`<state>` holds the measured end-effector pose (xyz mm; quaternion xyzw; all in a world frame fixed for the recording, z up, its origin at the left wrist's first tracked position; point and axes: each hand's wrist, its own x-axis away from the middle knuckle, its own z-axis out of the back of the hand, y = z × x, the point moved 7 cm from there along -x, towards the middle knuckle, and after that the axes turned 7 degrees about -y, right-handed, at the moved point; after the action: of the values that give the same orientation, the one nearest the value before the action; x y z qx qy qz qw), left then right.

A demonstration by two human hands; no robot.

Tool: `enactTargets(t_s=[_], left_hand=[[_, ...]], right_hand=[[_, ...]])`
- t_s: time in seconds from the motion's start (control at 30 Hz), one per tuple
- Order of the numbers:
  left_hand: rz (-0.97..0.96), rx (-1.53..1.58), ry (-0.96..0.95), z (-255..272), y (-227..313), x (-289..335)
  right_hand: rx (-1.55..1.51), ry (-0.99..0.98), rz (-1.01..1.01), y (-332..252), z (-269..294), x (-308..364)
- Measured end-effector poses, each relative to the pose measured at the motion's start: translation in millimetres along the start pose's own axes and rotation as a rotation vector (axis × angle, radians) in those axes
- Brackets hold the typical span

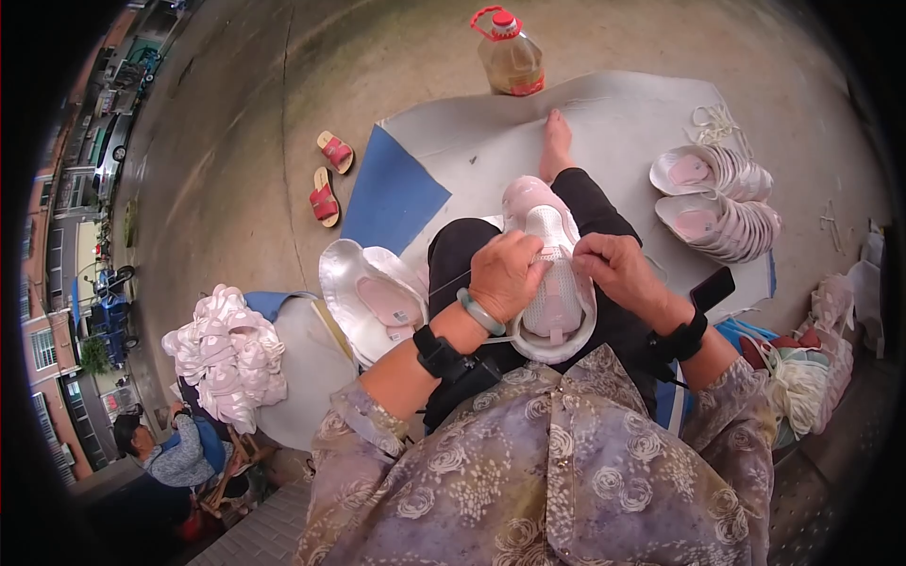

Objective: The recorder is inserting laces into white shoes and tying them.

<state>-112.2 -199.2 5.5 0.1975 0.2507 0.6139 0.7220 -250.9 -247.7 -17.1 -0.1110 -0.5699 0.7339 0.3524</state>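
Observation:
A pink and white sneaker upper (555, 316) lies over my lap, its toe pointing away from me. My left hand (508, 274) is closed in a pinch at the left eyelet edge. Opposite it, my right hand (623, 274) pinches near the right edge of the lacing opening. A thin white shoelace (567, 253) crosses between my fingers; the fingertips partly hide it. Beside my left knee rests a stack of white uppers with pink insides (387, 292). To the right, two nested rows of similar uppers (722, 222) sit on a pale sheet (632, 113).
Beyond the sheet stands an oil jug with a red cap (511, 61). Red slippers (324, 196) lie at the left. A pile of pink uppers (226, 354) is at the lower left, near a seated person (179, 453). White laces (797, 387) and a dark phone (713, 289) are at my right.

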Motion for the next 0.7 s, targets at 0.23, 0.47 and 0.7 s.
enactTargets(t_s=[0.23, 0.47, 0.7], left_hand=[[0.144, 0.100, -0.140, -20, -21, -8], [0.080, 0.080, -0.029, -23, -18, -8], [0.098, 0.130, -0.004, -26, -23, -6]], right_hand=[[0.036, 0.084, 0.032, 14, 4, -9], [0.168, 0.112, 0.064, 14, 4, -15], [0.255, 0.105, 0.074, 8, 3, -19]])
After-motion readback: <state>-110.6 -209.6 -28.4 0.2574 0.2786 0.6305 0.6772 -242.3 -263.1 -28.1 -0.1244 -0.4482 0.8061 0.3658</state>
